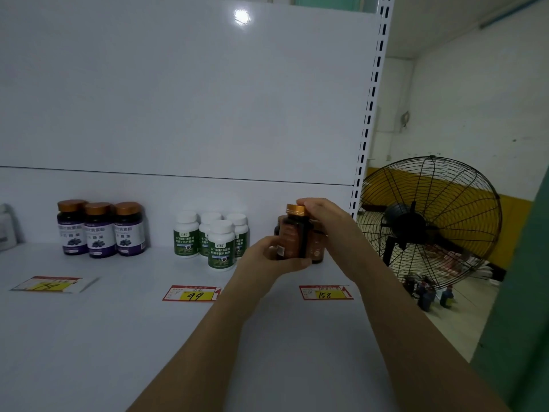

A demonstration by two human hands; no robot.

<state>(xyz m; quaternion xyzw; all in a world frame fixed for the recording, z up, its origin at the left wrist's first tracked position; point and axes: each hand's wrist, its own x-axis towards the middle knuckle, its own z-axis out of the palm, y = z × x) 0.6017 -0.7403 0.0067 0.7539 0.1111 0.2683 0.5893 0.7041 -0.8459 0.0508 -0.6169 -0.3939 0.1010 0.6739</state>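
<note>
Two sets of fingers close on one brown bottle [292,236]. The fingers [309,205] of the right hand [323,224] curl over its gold cap [295,209] from above and from the right, pinching the cap's rim. The fingers [294,264] of the left hand [267,257] wrap round the lower part of the bottle from the left and below, with the label showing between the two grips. The bottle stands upright. Its base is hidden by the left hand, so whether it rests on the shelf [118,337] or is lifted off it cannot be told.

The right wrist bends downward, its forearm running in from the lower right. The left forearm comes up from the bottom edge and the palm turns toward the bottle.

The bottle is near the shelf's right edge, close to the back panel. Another brown bottle [317,248] stands just behind it, partly covered by the right hand. A price tag marked 158 [325,292] lies flat on the shelf in front of these.

Toward the middle of the shelf stand four white bottles [221,245] with green labels, and a tag marked 99 [193,293] lies before them. Further left stand three purple bottles [101,230] with gold caps. Past the right edge, a black wire fan [427,224] stands on the floor.
</note>
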